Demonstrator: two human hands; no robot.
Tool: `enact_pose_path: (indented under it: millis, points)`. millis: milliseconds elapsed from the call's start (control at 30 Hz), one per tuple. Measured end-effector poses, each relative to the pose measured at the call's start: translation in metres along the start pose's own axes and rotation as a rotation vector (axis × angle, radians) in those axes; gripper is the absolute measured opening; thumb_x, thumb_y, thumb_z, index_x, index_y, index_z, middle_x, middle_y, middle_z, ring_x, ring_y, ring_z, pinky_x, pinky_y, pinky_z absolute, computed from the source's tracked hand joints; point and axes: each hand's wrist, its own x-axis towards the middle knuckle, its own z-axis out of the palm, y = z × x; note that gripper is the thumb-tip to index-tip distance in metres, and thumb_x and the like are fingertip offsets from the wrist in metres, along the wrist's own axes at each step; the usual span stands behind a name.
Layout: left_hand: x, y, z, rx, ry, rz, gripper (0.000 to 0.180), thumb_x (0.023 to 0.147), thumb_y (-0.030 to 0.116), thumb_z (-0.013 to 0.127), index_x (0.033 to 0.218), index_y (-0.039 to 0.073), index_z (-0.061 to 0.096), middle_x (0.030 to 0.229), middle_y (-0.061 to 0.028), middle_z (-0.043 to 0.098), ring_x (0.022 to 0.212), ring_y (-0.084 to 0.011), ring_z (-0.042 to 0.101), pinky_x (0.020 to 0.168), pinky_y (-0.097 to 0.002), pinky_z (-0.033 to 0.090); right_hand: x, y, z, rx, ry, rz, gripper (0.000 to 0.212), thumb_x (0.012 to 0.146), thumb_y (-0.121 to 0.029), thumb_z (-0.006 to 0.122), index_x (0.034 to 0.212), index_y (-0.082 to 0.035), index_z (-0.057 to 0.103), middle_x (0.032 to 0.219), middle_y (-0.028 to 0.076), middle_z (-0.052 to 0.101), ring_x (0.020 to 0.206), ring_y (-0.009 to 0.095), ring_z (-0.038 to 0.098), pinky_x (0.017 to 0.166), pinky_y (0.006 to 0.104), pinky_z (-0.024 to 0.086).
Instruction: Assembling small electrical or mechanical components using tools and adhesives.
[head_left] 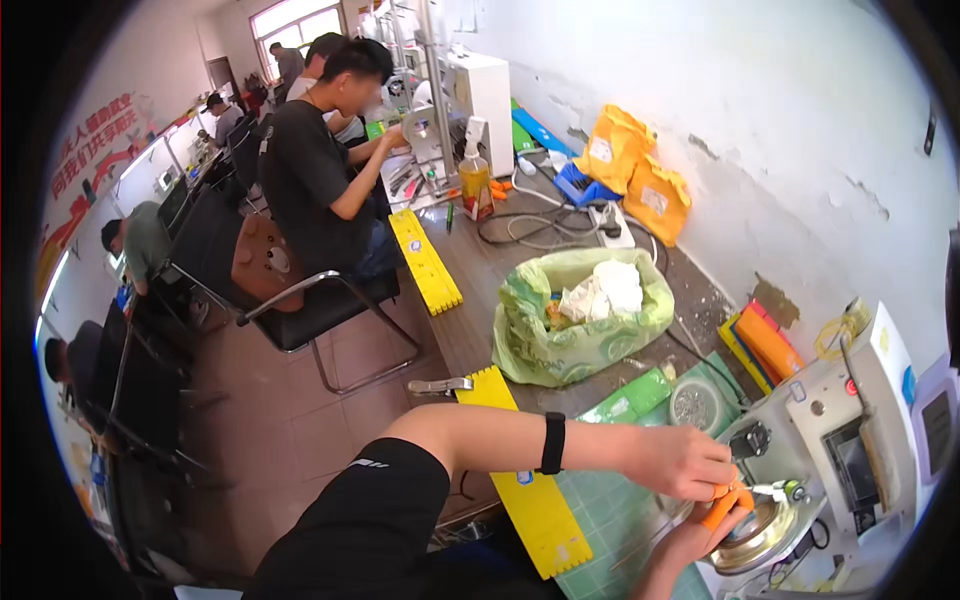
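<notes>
My left hand [685,462], with a black band on its wrist, reaches across the bench from the left, its fingers closed in a pinch. From below, my right hand [692,538] curls its fingers around a bright orange object [728,508]. Both hands meet on this object; its exact kind is partly hidden by the fingers. Right beside them is a round shiny metal disc [755,545] at the base of a white machine [815,410] with a dark screen and a red button. A metal fitting with a green part [790,490] sticks out near the orange object.
A green-lined waste bin [585,340] holds crumpled white paper. Yellow strips [540,530] edge the bench beside a green mat [600,500]. A round dish [697,405] stands behind my left hand. Further off are cables, yellow envelopes [655,195], a spray bottle [475,175] and a seated person [320,160].
</notes>
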Motion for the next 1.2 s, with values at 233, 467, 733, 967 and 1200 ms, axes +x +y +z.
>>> enact_pose_path:
  millis: [233, 467, 733, 967, 1200]
  points:
    - [0.006, 0.013, 0.003, -0.015, 0.071, -0.053, 0.013, 0.079, 0.009, 0.068, 0.078, 0.001, 0.057, 0.088, -0.0100, 0.054, 0.083, -0.0268, 0.061, 0.064, -0.0380, 0.055, 0.001, -0.028, 0.034, -0.010, 0.185, 0.036, 0.036, 0.112, -0.028, 0.039, 0.137, -0.004, 0.049, 0.134, 0.011, 0.053, 0.128, 0.021, 0.051, 0.108, 0.0383, 0.042]
    - [0.000, 0.029, -0.038, 0.024, 0.029, -0.496, 0.018, 0.088, 0.017, 0.068, 0.097, 0.003, 0.060, 0.098, -0.0113, 0.055, 0.086, -0.0303, 0.063, 0.074, -0.0482, 0.052, 0.007, -0.020, 0.016, -0.072, 0.181, 0.104, 0.034, 0.110, -0.029, 0.045, 0.133, -0.004, 0.052, 0.127, 0.009, 0.057, 0.113, 0.015, 0.056, 0.097, 0.0327, 0.044]
    - [-0.022, 0.016, -0.036, -0.258, -0.693, -0.788, 0.024, 0.090, 0.020, 0.068, 0.096, -0.004, 0.063, 0.101, -0.0170, 0.060, 0.084, -0.0356, 0.065, 0.071, -0.0465, 0.050, -0.006, -0.065, 0.042, -0.550, 0.081, -0.032, 0.027, 0.108, -0.018, 0.048, 0.129, 0.000, 0.051, 0.120, 0.015, 0.052, 0.109, 0.026, 0.052, 0.098, 0.0381, 0.046]
    - [-0.019, -0.009, -0.015, -0.598, -0.730, -0.815, 0.026, 0.085, 0.014, 0.067, 0.069, -0.003, 0.056, 0.059, -0.0153, 0.062, 0.062, -0.0343, 0.066, 0.057, -0.0458, 0.048, -0.009, -0.048, 0.028, -0.345, 0.082, 0.062, 0.029, 0.110, -0.021, 0.045, 0.132, -0.001, 0.047, 0.124, 0.017, 0.052, 0.111, 0.026, 0.052, 0.098, 0.0378, 0.046]
    - [-0.027, 0.036, -0.019, -0.164, -0.445, -0.837, 0.023, 0.079, 0.009, 0.064, 0.101, 0.003, 0.068, 0.066, -0.0178, 0.061, 0.063, -0.0385, 0.062, 0.057, -0.0483, 0.046, -0.038, -0.097, 0.029, -0.306, -0.155, 0.158, 0.055, 0.105, -0.020, 0.057, 0.152, -0.002, 0.035, 0.148, 0.016, 0.042, 0.130, 0.027, 0.047, 0.110, 0.0392, 0.039]
